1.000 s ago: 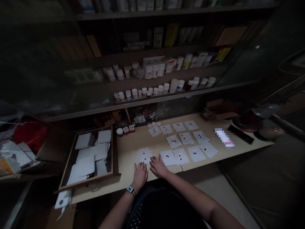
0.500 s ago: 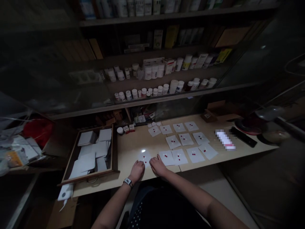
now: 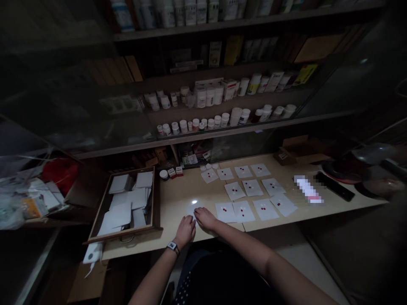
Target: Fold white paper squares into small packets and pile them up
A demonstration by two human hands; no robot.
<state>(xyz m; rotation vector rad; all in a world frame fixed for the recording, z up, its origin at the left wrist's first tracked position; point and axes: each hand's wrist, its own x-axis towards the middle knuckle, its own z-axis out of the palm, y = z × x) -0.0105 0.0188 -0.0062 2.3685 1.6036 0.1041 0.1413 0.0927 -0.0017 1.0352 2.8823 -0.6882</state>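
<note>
In front of me on the desk lies a small white paper sheet, mostly covered by my hands. My left hand, with a watch on its wrist, has its fingers closed at the sheet's near edge. My right hand reaches in from the right, its fingers curled over the same sheet and nearly meeting the left. Right of them, several white paper squares are laid in rows, with small red pills and paler ones on them. The pills on the sheet under my hands are hidden.
At the left stands an open drawer full of white paper packets. A small jar and small boxes sit behind it. A phone and a cardboard box lie at the right. Shelves of medicine bottles rise behind the desk.
My right hand has moved left over the sheet, and both hands have come together. The red pills on that sheet, visible before, are now covered. The view has shifted slightly.
</note>
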